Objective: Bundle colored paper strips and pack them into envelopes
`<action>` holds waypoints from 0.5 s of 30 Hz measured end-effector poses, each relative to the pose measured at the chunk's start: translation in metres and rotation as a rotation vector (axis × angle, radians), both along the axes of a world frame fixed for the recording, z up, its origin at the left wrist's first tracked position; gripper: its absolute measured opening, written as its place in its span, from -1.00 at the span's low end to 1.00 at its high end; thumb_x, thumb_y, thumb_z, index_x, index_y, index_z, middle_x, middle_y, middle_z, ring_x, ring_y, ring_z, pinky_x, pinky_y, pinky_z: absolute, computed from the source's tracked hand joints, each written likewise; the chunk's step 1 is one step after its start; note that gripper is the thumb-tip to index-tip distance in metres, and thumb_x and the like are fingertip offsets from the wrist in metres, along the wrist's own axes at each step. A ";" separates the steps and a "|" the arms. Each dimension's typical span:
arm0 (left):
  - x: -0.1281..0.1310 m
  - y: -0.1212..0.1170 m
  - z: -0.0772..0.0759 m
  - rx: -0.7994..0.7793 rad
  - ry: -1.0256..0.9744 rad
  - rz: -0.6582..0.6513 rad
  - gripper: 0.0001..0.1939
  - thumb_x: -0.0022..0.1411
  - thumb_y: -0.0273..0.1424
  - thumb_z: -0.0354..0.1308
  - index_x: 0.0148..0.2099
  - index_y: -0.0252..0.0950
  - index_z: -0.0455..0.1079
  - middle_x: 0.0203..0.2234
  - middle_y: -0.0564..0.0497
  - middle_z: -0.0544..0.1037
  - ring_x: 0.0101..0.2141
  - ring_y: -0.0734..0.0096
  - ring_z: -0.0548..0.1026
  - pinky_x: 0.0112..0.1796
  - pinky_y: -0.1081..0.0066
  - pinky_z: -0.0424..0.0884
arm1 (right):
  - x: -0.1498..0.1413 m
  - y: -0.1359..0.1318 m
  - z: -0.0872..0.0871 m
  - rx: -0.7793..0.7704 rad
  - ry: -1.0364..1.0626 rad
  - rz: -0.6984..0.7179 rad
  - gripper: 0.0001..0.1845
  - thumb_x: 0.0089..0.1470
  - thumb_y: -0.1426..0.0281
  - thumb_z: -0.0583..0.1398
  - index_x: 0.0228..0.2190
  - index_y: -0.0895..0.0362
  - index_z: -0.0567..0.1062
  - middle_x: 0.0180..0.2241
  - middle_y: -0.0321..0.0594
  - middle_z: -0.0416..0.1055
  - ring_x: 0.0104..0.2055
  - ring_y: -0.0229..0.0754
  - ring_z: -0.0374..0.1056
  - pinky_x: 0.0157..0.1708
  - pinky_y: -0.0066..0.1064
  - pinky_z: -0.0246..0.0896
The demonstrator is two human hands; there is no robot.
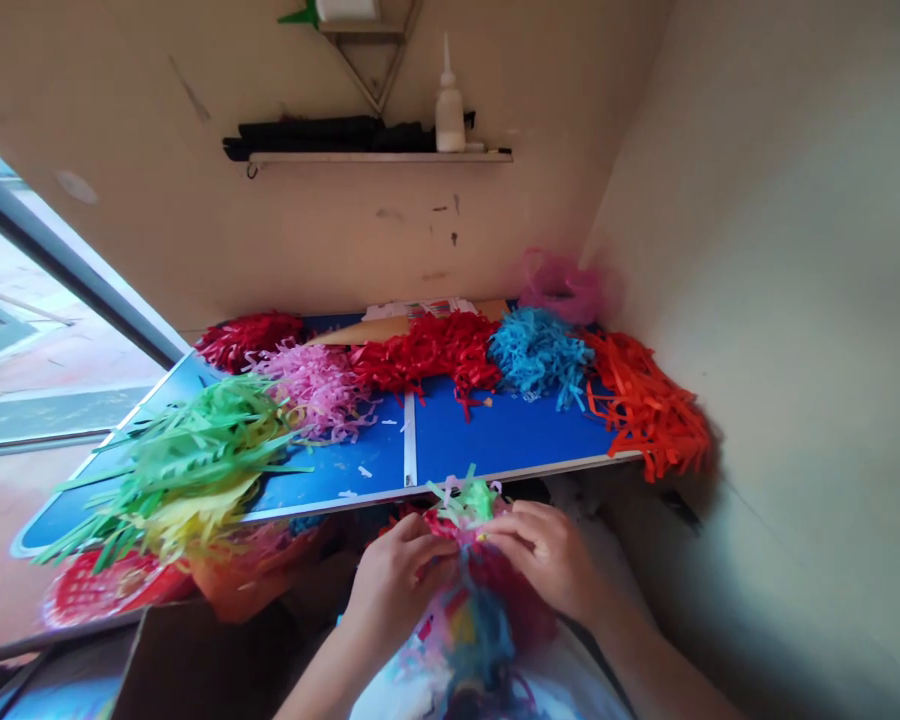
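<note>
My left hand (406, 568) and my right hand (546, 552) meet from both sides in front of the table's near edge, with bent fingers closed on a bunch of coloured paper strips (474, 502). Light green strips stick up at its top, with pink and red below. Under my hands, over my lap, hangs a blurred multicoloured mass (480, 630) of blue, yellow and red; whether a clear bag wraps it I cannot tell. My fingertips are partly hidden among the strips.
On the blue folding table (510, 430) lie piles of shredded strips: green (195, 440), pink (322, 385), red (435, 350), blue (541, 355) and orange (649, 400). A red basket (109, 585) and cardboard box (195, 660) stand lower left. A shelf (375, 157) holds a bottle (450, 110).
</note>
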State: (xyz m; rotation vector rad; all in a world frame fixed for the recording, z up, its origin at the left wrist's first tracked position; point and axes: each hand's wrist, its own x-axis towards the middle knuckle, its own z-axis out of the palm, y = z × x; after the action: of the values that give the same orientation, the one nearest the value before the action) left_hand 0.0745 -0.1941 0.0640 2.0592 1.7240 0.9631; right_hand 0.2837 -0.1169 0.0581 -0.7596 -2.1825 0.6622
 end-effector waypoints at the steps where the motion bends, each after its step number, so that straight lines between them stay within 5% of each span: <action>1: 0.001 0.001 -0.002 0.106 0.032 0.018 -0.81 0.29 -0.32 0.14 -0.27 -0.16 0.60 -0.49 0.02 0.51 -0.51 0.48 0.48 -0.48 0.53 0.33 | -0.001 0.001 -0.001 -0.011 -0.008 -0.025 -0.76 0.28 0.32 0.14 -0.33 0.07 0.60 -0.46 -0.24 0.53 -0.40 -0.22 0.43 -0.35 -0.44 0.26; 5: 0.010 -0.003 -0.006 0.361 0.205 0.009 -0.77 0.32 -0.34 0.09 -0.29 -0.15 0.59 -0.57 0.03 0.48 -0.54 0.45 0.41 -0.47 0.46 0.25 | -0.002 0.008 -0.007 -0.020 -0.017 -0.171 -0.80 0.25 0.35 0.16 -0.36 0.07 0.57 -0.42 -0.22 0.55 -0.36 -0.17 0.46 -0.32 -0.42 0.27; 10: 0.019 -0.013 0.001 0.072 0.129 -0.383 -0.57 0.36 -0.07 -0.06 -0.32 -0.14 0.55 -0.44 -0.03 0.54 -0.39 0.32 0.47 -0.34 0.36 0.31 | -0.004 0.012 -0.007 -0.010 0.043 -0.232 -0.82 0.24 0.36 0.16 -0.34 0.07 0.57 -0.37 -0.20 0.58 -0.31 -0.13 0.50 -0.25 -0.38 0.31; 12: 0.019 -0.011 0.001 -0.019 0.053 -0.245 -0.52 0.42 -0.13 -0.16 -0.31 -0.18 0.52 -0.45 -0.02 0.55 -0.41 0.36 0.48 -0.34 0.37 0.29 | -0.007 0.009 -0.005 -0.016 0.044 -0.226 -0.83 0.24 0.36 0.17 -0.33 0.05 0.57 -0.36 -0.20 0.59 -0.29 -0.12 0.50 -0.23 -0.37 0.32; 15: 0.023 0.001 -0.008 -0.025 0.146 0.082 -0.62 0.34 -0.11 0.02 -0.38 -0.23 0.47 -0.55 0.02 0.53 -0.49 0.34 0.46 -0.39 0.36 0.22 | -0.015 0.001 -0.007 -0.010 0.070 -0.226 -0.83 0.24 0.35 0.16 -0.31 0.04 0.57 -0.35 -0.21 0.59 -0.28 -0.12 0.51 -0.21 -0.36 0.34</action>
State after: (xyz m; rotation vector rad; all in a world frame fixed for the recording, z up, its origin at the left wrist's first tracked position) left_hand 0.0972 -0.1935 0.0560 2.1050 1.8969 0.8278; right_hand 0.2691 -0.1161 0.0514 -0.9570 -1.9939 0.5747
